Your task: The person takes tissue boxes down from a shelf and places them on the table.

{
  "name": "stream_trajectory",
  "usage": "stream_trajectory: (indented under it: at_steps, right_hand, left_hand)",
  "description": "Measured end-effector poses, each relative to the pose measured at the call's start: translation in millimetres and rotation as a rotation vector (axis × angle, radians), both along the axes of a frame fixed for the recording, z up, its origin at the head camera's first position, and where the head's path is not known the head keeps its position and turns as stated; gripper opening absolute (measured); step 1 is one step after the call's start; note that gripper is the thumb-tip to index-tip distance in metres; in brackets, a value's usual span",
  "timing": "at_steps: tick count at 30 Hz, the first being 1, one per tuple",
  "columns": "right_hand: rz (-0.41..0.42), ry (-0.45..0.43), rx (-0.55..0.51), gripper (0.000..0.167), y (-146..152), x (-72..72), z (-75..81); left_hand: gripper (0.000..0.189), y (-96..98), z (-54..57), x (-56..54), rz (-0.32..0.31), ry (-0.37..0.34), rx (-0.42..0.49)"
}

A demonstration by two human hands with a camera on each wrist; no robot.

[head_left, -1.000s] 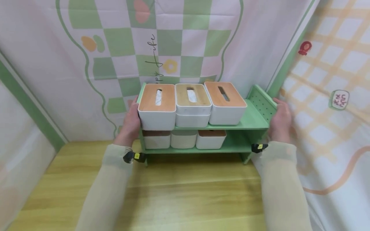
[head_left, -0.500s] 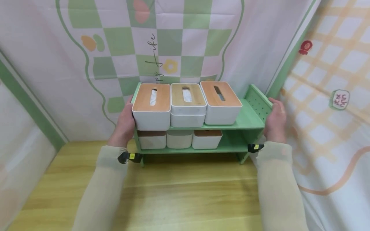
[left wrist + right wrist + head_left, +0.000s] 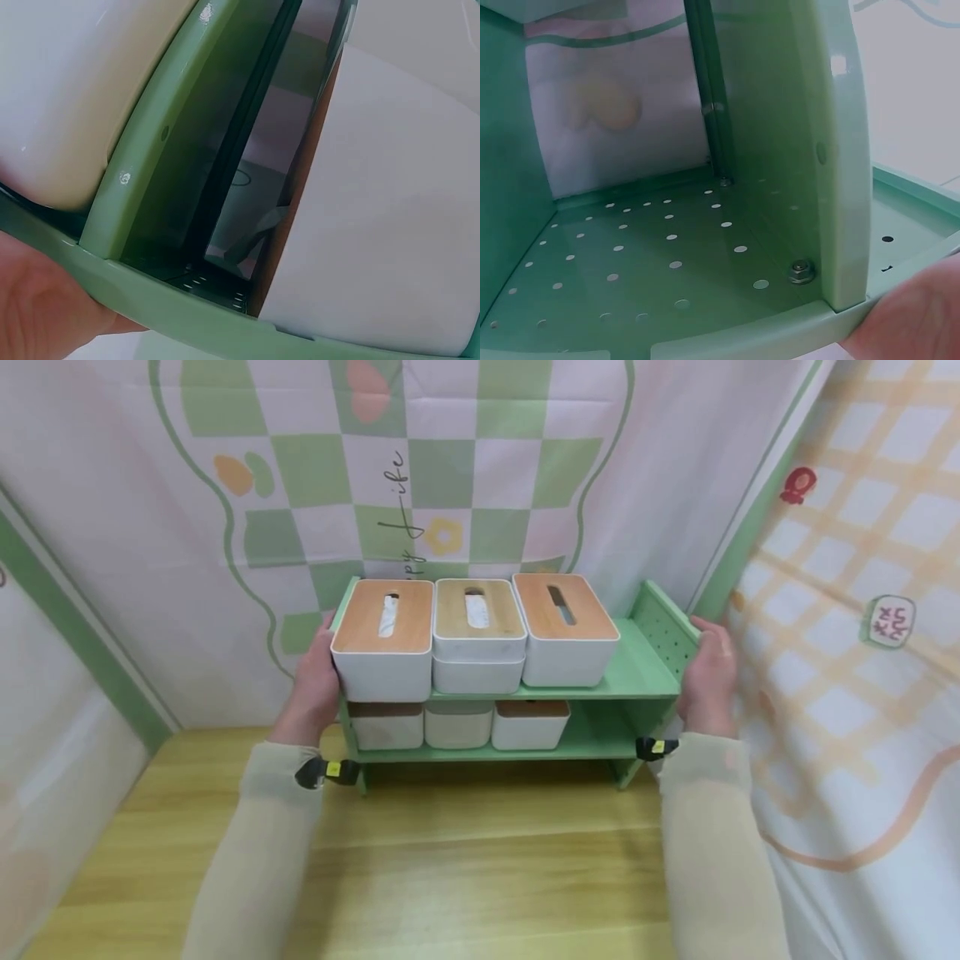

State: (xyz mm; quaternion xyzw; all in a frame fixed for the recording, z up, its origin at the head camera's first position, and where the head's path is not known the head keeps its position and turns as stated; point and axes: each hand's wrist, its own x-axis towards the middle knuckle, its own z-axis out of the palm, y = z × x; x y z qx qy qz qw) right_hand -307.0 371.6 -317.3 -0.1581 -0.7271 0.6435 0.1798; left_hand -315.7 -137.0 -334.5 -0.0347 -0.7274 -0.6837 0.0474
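The shelf point(image 3: 641, 660) is green, with 2 levels, and it stands upright on the wooden surface point(image 3: 495, 860), before a cloth point(image 3: 498, 464) with green and white checks. The left hand point(image 3: 311, 681) grips the left end of the shelf from its outer side, and the right hand point(image 3: 708, 672) grips the right end in the same manner. Each hand is closed around the edge of the end wall; the fingers are partly hidden, so how far they curl I cannot tell.

On the upper level, 3 boxes stand close side by side: the left box point(image 3: 383, 652), just beside the left hand, the middle box point(image 3: 480, 643) and the right box point(image 3: 566, 631). All 3 are white, with a slotted wooden lid; something white shows in the slots of the first 2. Between the right box and the right end lies bare green board. Below, 3 lower boxes point(image 3: 459, 725) make a row, also toward the left. In the right wrist view, the end wall has many small holes, and a nut point(image 3: 801, 271) sits near its edge.
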Motion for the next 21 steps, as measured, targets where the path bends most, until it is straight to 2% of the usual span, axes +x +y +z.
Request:
stream_trajectory:
  at_steps: [7,15,21]
  right_hand:
    - [-0.002,0.0,0.005,0.044,-11,5.5,0.5]
    - [0.009,-0.013,0.086,0.047,-31,6.4,1.5]
    - [0.019,0.0,0.07,0.047,-45,7.2,0.4]
  left_hand:
    - [0.054,-10.2,0.8,2.9,-0.015,-0.018,0.021]
    - [0.052,-33.1,0.7,4.7,-0.026,-0.016,0.025]
    - [0.053,-47.8,-0.7,3.3,-0.015,-0.024,0.023]
